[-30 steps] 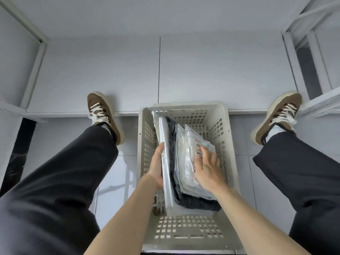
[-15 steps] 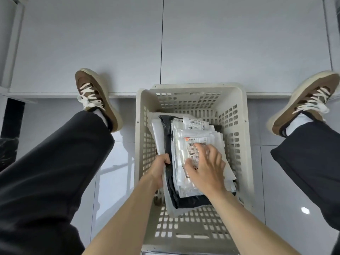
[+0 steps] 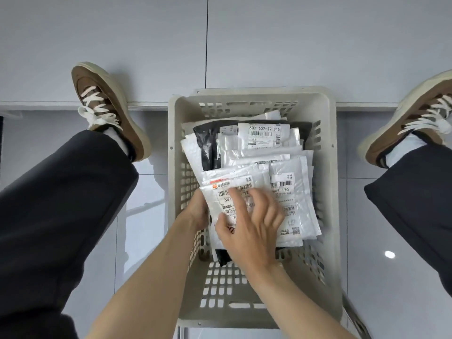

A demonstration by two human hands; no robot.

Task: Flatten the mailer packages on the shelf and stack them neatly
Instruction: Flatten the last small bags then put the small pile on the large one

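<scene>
The mailers (image 3: 256, 167) lie fanned in a heap inside the basket (image 3: 327, 192), most of them beyond the fingertips and out to their right; the right hand (image 3: 252, 228) rests on the top mailer (image 3: 220, 192) with fingers spread and nearly straight, blurred. The left hand (image 3: 195, 211) sits at the heap's left edge, thumb on top and fingers hidden beneath — it seems to pinch the top mailer, though I cannot tell for sure; bare perforated basket floor shows behind the wrists, and the heap's left edge lies close to the basket wall.
</scene>
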